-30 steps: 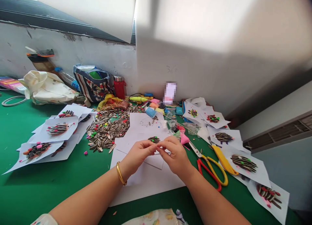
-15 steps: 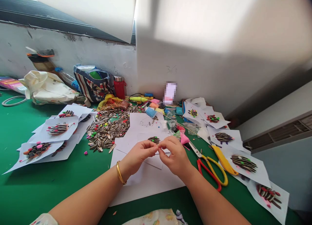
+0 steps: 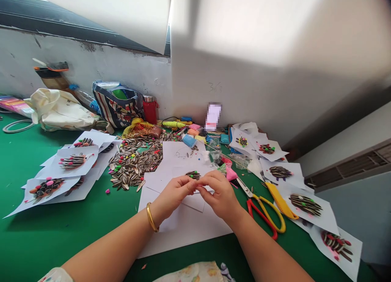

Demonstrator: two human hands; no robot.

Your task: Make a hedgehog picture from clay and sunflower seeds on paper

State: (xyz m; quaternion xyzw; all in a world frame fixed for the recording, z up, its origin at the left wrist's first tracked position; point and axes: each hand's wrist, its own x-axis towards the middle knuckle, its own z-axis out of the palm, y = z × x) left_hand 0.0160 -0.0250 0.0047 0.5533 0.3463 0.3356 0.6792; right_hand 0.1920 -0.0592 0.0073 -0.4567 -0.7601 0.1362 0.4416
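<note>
My left hand and my right hand meet fingertip to fingertip above white paper sheets. The fingers of both are pinched together, and whatever small bit lies between them is too hidden to make out. Just behind the fingertips, a picture of striped sunflower seeds with green dots partly shows on a sheet. Left of my hands spreads a heap of sunflower seeds with small coloured balls among them. A lump of pink clay lies just beyond my right hand.
Red and yellow scissors and a yellow comb-like tool lie at right. Finished-looking seed pictures stand in rows at left and right. Behind are clay packets, a red bottle, a striped bag and the wall.
My fingertips have shifted slightly against each other, with the right fingers now a little further over the left ones. Everything else looks the same.
</note>
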